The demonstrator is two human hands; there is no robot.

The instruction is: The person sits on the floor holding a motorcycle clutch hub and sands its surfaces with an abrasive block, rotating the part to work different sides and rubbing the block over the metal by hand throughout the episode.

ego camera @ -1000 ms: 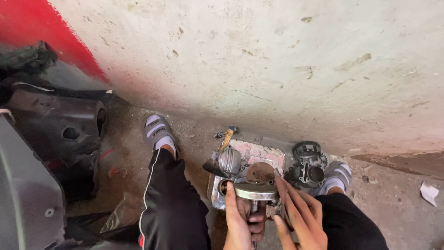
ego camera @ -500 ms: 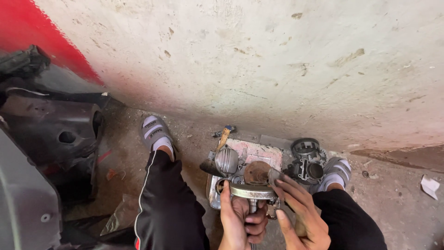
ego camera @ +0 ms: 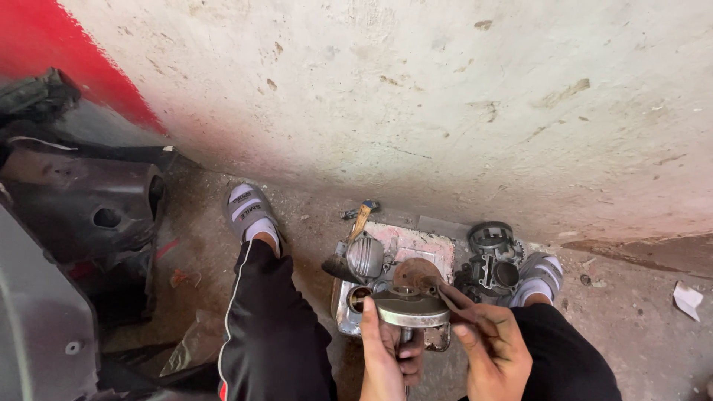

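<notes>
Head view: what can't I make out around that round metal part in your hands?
- Round metal part: its underside and stem are hidden by the left hand.
- Thin tool in the right hand: its tip is too small to identify.
- Both wrists: cut off by the bottom edge.
- Tray: the contents are partly covered by the part.

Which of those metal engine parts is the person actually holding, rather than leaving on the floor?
The round grey metal part, gripped in the left hand. The ribbed part and dark cylinder block rest on the ground.

Engine parts and a metal tray crowd the floor between the knees; bare ground lies open rightward
</notes>
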